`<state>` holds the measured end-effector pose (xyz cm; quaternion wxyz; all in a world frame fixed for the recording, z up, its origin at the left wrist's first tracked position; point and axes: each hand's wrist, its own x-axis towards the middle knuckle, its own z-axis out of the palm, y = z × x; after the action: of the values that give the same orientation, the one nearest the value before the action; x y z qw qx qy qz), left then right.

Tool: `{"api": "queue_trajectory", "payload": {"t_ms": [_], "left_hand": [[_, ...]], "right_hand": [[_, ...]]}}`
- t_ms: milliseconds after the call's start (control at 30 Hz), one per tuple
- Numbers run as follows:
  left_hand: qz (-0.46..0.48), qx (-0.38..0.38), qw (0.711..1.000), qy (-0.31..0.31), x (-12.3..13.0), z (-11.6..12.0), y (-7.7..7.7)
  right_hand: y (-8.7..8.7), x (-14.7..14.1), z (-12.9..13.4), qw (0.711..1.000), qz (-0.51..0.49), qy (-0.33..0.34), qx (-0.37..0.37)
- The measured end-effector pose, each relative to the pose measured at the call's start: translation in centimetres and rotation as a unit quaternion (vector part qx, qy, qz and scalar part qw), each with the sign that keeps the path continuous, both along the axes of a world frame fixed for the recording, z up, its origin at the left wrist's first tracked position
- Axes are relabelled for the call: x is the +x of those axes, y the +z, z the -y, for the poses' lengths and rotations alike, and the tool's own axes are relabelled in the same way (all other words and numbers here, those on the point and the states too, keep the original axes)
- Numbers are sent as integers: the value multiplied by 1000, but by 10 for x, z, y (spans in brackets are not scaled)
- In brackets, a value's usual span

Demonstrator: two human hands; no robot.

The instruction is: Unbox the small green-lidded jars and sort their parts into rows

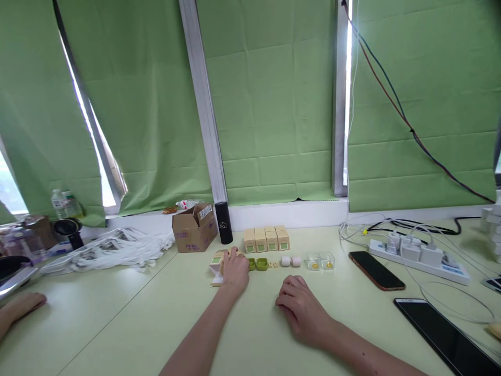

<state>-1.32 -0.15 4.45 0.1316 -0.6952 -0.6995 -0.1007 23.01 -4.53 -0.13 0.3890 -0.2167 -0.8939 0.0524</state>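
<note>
My left hand [235,271] reaches forward over a small cream cardboard box [216,259] with an opened flap, its fingers closed around the box's right side and partly hidden. My right hand [300,311] rests on the table, fingers curled in and nothing visible in them. Right of the left hand runs a row of small items: green square cases [262,264], tiny yellow pieces [273,265], whitish and pale pink cylinders [290,261], and clear cases [320,260] with yellow bits inside. Behind them stand several cream boxes [266,239] with green labels, side by side.
A brown carton [194,230] and black cylinder [223,223] stand behind. White straps [113,250] are heaped left, near another person's hand [24,305]. At right lie a phone [376,270], a larger black-screened device [446,334], and a power strip [418,259] with tangled cables.
</note>
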Motion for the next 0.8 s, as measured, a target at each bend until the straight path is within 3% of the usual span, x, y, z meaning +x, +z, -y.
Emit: {"api": "queue_trajectory", "payload": {"t_ms": [433,800], "left_hand": [[23,7,1000,-6,8,0,2],[70,-24,993,-92,26,-20,-4]], "right_hand": [[-3,1,-2,1000,20,-7,6],[-1,1,-3,999,26,-12,16]]}}
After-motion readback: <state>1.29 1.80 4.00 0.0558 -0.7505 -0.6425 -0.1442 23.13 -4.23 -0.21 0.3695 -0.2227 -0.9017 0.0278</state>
